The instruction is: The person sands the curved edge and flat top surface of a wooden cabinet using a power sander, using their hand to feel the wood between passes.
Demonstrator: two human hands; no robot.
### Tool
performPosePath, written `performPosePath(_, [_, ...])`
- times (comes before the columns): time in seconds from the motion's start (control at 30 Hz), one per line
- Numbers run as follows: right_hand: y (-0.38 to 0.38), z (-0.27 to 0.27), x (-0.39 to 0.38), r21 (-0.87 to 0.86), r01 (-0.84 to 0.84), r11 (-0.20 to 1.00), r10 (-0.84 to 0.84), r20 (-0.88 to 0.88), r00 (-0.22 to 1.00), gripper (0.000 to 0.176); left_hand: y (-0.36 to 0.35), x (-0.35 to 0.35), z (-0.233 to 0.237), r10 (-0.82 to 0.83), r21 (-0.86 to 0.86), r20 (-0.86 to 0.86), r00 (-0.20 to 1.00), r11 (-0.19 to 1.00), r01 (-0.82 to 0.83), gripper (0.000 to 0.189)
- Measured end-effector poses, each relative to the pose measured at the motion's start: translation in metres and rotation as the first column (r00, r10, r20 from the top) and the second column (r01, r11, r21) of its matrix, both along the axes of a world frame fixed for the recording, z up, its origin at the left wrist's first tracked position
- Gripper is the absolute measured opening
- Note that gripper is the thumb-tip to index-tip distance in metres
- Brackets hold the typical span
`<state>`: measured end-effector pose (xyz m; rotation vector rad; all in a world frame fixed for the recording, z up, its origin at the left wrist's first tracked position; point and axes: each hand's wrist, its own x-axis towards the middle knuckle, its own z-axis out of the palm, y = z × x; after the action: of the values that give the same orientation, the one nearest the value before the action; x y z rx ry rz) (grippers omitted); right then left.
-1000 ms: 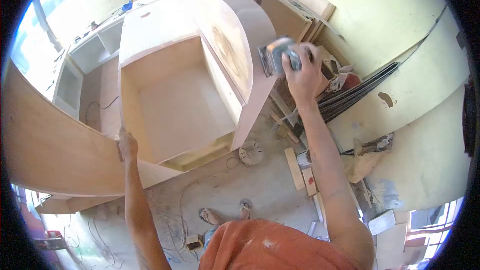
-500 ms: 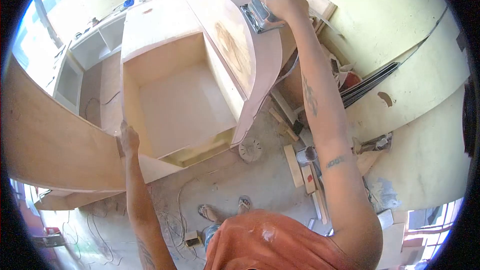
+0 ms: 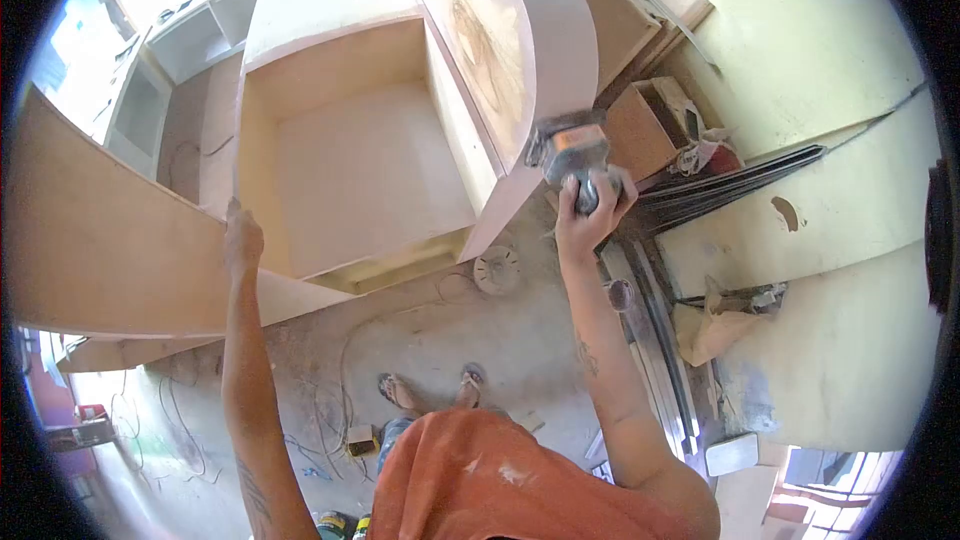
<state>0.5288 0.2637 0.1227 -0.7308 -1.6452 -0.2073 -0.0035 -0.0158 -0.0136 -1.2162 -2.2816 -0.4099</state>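
right hand (image 3: 592,208) clamped round the sander (image 3: 570,148), centre right, at the curved panel (image 3: 545,30)'s lower edge. keep the pad flat, pressure light, follow the curve. left hand (image 3: 243,237) rests on the cabinet edge (image 3: 300,292), centre left; can't tell its grip. 0.5 s ago the sander rode at the top of frame.

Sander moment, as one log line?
right hand: grips sander | sander: at curved panel edge | left hand: on plywood sheet edge

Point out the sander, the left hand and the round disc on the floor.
sander (image 3: 566,145), head view, its top housing
left hand (image 3: 243,238), head view, back of hand
round disc (image 3: 497,269), head view, its middle
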Motion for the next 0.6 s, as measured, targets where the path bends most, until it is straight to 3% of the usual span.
performPosePath(0.07, [-0.002, -0.036, 0.006, -0.029, 0.013, 0.999, -0.013, 0.003, 1.0, 0.037, 0.013, 0.048, 0.069, 0.308, -0.304, 0.414, 0.856, 0.934, -0.189, 0.042])
performPosePath(0.2, [-0.001, -0.064, 0.008, -0.094, 0.012, 0.995, -0.013, -0.01, 1.0, 0.038, 0.005, 0.032, 0.043, 0.252, -0.261, 0.361, 0.898, 0.952, -0.162, 0.042])
performPosePath(0.27, [-0.001, -0.053, 0.005, -0.038, 0.021, 0.999, -0.022, -0.024, 0.999, 0.033, 0.004, 0.018, 0.018, 0.168, -0.092, 0.3, 0.939, 0.985, -0.146, 0.039])
performPosePath(0.3, [0.001, -0.042, 0.005, -0.046, 0.017, 0.999, -0.018, -0.019, 1.0, 0.033, 0.001, -0.006, -0.015, 0.174, -0.101, 0.303, 0.937, 0.983, -0.15, 0.039])
performPosePath(0.37, [0.012, -0.019, 0.004, -0.005, -0.005, 1.0, 0.005, -0.134, 0.991, 0.03, -0.008, -0.059, -0.072, -0.005, -0.124, 0.137, 0.991, 0.992, 0.022, 0.037])
performPosePath(0.4, [0.014, -0.001, 0.005, 0.0, 0.019, 1.0, -0.019, -0.093, 0.995, 0.03, -0.008, -0.043, -0.054, 0.004, -0.136, 0.145, 0.989, 0.991, 0.016, 0.037])
performPosePath(0.47, [0.017, 0.045, 0.003, -0.003, 0.046, 0.999, -0.046, -0.001, 0.999, 0.031, 0.011, 0.014, 0.015, 0.149, -0.109, 0.322, 0.935, 0.987, -0.119, 0.035])
performPosePath(0.6, [0.032, 0.139, -0.016, -0.07, 0.117, 0.991, -0.099, 0.222, 0.97, 0.036, 0.013, 0.003, 0.001, 0.104, -0.102, 0.292, 0.951, 0.992, -0.077, 0.032])
